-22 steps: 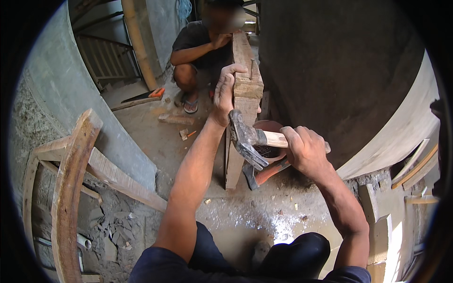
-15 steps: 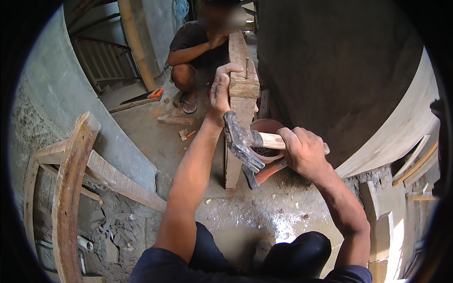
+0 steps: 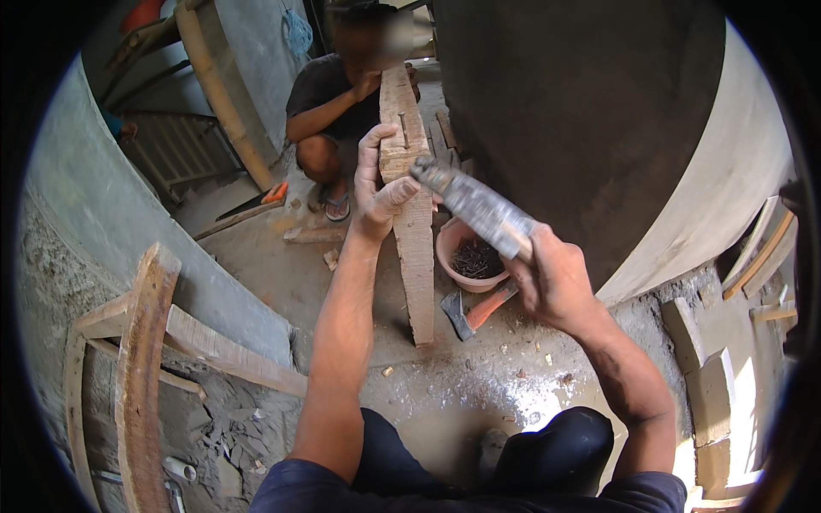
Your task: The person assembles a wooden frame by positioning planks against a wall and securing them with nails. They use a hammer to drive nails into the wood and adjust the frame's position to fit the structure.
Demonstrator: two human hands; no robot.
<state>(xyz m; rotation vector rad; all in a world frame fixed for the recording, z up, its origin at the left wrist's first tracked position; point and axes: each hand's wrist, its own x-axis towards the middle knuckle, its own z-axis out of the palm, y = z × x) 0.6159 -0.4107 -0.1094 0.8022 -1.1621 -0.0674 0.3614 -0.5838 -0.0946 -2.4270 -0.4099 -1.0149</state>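
My left hand is wrapped round the joint where a wooden plank rests on an upright wooden post. A nail stands partly sunk in the plank's top, just ahead of my fingers. In my right hand is a hammer, gripped by its wooden handle. Its blurred head is raised to the right of the plank's near end, apart from the nail. Beyond, a person in dark clothes squats beside the plank's far part, an arm bent close to it.
Below my right hand stand a pink bucket of nails and a hatchet with an orange handle. An orange-handled saw lies at the far left. A wooden frame rises at the near left. Curved walls flank both sides.
The hammer has swung up and turned, its head now pointing away toward the plank's end. My left hand keeps its hold on the wood. The whole view has shifted slightly.
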